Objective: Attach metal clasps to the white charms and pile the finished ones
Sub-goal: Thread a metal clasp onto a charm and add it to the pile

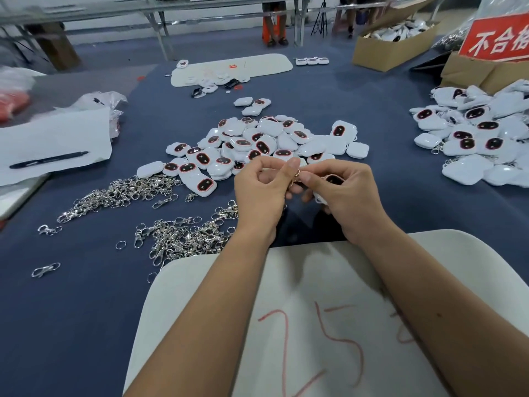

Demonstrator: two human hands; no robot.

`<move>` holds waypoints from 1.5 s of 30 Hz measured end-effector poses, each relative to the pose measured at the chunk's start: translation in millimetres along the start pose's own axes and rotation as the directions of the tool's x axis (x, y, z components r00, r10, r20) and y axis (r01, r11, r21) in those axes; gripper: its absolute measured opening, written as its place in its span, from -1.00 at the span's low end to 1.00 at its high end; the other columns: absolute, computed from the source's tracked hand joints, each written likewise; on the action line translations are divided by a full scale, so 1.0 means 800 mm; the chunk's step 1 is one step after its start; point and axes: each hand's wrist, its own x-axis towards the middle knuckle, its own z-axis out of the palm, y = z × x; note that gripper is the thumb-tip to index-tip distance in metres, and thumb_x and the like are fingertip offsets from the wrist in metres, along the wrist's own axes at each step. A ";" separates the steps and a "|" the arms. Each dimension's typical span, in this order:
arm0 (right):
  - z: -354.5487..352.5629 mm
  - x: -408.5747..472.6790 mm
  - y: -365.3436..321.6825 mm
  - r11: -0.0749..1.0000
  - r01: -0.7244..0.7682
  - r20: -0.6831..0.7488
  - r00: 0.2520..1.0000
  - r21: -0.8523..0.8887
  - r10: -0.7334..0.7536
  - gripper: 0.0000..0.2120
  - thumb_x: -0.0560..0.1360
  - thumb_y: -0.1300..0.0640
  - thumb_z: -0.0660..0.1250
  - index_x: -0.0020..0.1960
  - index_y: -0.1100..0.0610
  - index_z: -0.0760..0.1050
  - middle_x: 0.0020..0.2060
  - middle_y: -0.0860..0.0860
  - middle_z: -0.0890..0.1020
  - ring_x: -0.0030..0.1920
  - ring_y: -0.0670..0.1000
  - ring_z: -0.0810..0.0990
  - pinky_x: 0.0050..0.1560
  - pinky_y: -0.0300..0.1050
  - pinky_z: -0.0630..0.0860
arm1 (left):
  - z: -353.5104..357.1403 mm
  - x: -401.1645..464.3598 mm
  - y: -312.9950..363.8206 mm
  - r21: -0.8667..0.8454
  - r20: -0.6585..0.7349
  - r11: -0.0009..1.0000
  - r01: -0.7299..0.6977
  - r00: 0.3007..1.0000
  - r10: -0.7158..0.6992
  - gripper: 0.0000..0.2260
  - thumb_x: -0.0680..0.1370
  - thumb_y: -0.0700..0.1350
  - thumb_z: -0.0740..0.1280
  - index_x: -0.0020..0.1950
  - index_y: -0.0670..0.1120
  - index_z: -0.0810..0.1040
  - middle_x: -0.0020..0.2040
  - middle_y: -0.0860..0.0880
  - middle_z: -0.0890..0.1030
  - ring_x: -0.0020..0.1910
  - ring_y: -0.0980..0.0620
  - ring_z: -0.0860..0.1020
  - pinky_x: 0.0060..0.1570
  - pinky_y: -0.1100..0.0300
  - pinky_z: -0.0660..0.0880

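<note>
Head view, all placed from the white board (315,282) marked "25" in red at the near edge of the bench (86,310), itself covered in dark blue cloth.

Just beyond the board's far edge, above the cloth: left hand (259,193) and right hand (347,196), raised and close together, forearms crossing the board. Left hand with fingers curled, thumb and forefinger pinching a small metal clasp (294,179) with a ring at its top. Right hand with fingers curled round a white charm (329,184), dark oval face partly showing, white edge peeking below the palm. Clasp and charm meeting between the two thumbs; whether already joined, cannot tell.

Further beyond the board, behind the hands: a spread heap of white charms (257,141) with dark red-rimmed ovals, some face down.

Left of the board and just off its far-left corner: loose heaps of silver clasps (183,236), a second heap (120,193) further left, a few strays near the bench's left side.

Far right of the board: another pile of charms (481,138), several with clasps showing at the edges.

Far left: white paper (57,133) with a black pen (48,160) lying on it.

Well beyond, at the back right: an open cardboard box (392,50) and a red sign (498,38).
</note>
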 end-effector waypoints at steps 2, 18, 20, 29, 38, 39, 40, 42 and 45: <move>-0.004 0.001 0.002 1.000 -0.021 0.013 1.000 -0.023 0.022 -0.91 0.55 0.19 0.49 -0.11 0.06 0.73 -0.30 0.04 0.71 -0.32 -0.01 0.64 -0.48 -0.21 0.36 | 0.000 0.001 -0.001 0.009 0.023 1.000 -0.004 1.000 0.004 -0.82 0.54 -0.19 0.50 -0.17 -0.17 0.54 -0.38 -0.10 0.62 -0.47 0.07 0.53 -0.44 0.27 0.43; -0.008 0.004 0.008 0.998 -0.051 -0.010 0.999 0.029 0.051 -0.88 0.65 0.18 0.37 -0.01 0.21 0.63 -0.34 0.06 0.67 -0.34 -0.03 0.64 -0.46 -0.20 0.40 | 0.002 0.000 -0.004 -0.008 0.190 0.998 -0.062 0.980 0.062 -0.90 0.49 -0.29 0.52 -0.05 -0.28 0.65 -0.26 -0.14 0.70 -0.37 -0.05 0.59 -0.20 0.08 0.61; -0.009 0.005 0.009 0.997 -0.059 -0.034 0.998 0.048 0.061 -0.87 0.66 0.20 0.34 0.00 0.24 0.59 -0.34 0.04 0.67 -0.34 -0.03 0.64 -0.47 -0.19 0.39 | 0.003 0.001 -0.007 0.011 0.182 0.998 -0.063 0.981 0.060 -0.87 0.47 -0.34 0.52 -0.02 -0.30 0.65 -0.22 -0.17 0.71 -0.31 -0.09 0.63 -0.11 0.02 0.63; -0.011 0.007 0.007 0.988 -0.068 -0.033 0.997 0.136 0.074 -0.89 0.66 0.19 0.36 0.01 0.24 0.58 -0.32 0.09 0.67 -0.37 -0.03 0.62 -0.49 -0.21 0.39 | 0.006 0.002 -0.008 0.125 0.170 0.989 -0.073 0.984 0.052 -0.95 0.56 -0.27 0.45 -0.03 -0.26 0.69 -0.26 -0.14 0.69 -0.29 0.04 0.61 -0.17 0.21 0.56; -0.003 0.000 0.004 0.999 -0.020 -0.071 0.997 -0.028 0.018 -0.90 0.66 0.18 0.37 -0.02 0.17 0.59 -0.32 0.05 0.70 -0.42 -0.08 0.63 -0.49 -0.22 0.43 | 0.002 -0.001 -0.001 0.306 0.045 0.935 -0.178 0.984 0.172 -0.94 0.45 -0.20 0.56 -0.16 -0.07 0.72 -0.11 0.00 0.71 -0.08 -0.01 0.60 0.05 0.04 0.59; -0.002 -0.001 0.003 0.999 -0.016 -0.077 0.997 -0.036 0.013 -0.90 0.65 0.19 0.37 -0.02 0.18 0.58 -0.32 0.06 0.70 -0.42 -0.08 0.62 -0.49 -0.23 0.42 | 0.002 -0.002 -0.001 0.308 0.037 0.934 -0.181 0.983 0.178 -0.93 0.45 -0.20 0.56 -0.17 -0.07 0.72 -0.12 0.02 0.71 -0.10 0.01 0.60 0.03 0.06 0.59; -0.002 -0.001 0.003 0.999 -0.009 -0.084 0.996 -0.042 0.006 -0.91 0.65 0.20 0.37 -0.03 0.18 0.58 -0.32 0.05 0.69 -0.43 -0.08 0.62 -0.49 -0.24 0.42 | 0.002 -0.002 0.000 0.310 0.027 0.934 -0.180 0.983 0.180 -0.93 0.45 -0.20 0.56 -0.17 -0.06 0.71 -0.13 0.03 0.71 -0.12 0.04 0.59 0.01 0.09 0.58; -0.001 -0.002 0.002 0.998 0.010 -0.102 0.995 -0.056 -0.016 -0.92 0.65 0.22 0.36 -0.03 0.17 0.57 -0.28 0.02 0.67 -0.40 -0.01 0.66 -0.46 -0.27 0.42 | 0.003 -0.003 0.000 0.309 0.004 0.936 -0.171 0.984 0.179 -0.93 0.45 -0.19 0.55 -0.18 -0.05 0.70 -0.16 0.07 0.70 -0.15 0.10 0.56 -0.03 0.16 0.56; 0.000 -0.002 0.000 0.994 0.053 -0.103 0.993 -0.094 -0.063 -0.93 0.65 0.23 0.34 0.04 0.12 0.60 -0.15 -0.05 0.65 -0.36 0.09 0.70 -0.39 -0.28 0.45 | 0.003 -0.004 0.000 0.357 -0.017 0.908 -0.220 0.970 0.242 -0.92 0.46 -0.20 0.55 -0.19 -0.06 0.68 -0.14 0.05 0.68 -0.13 0.08 0.59 -0.04 0.17 0.54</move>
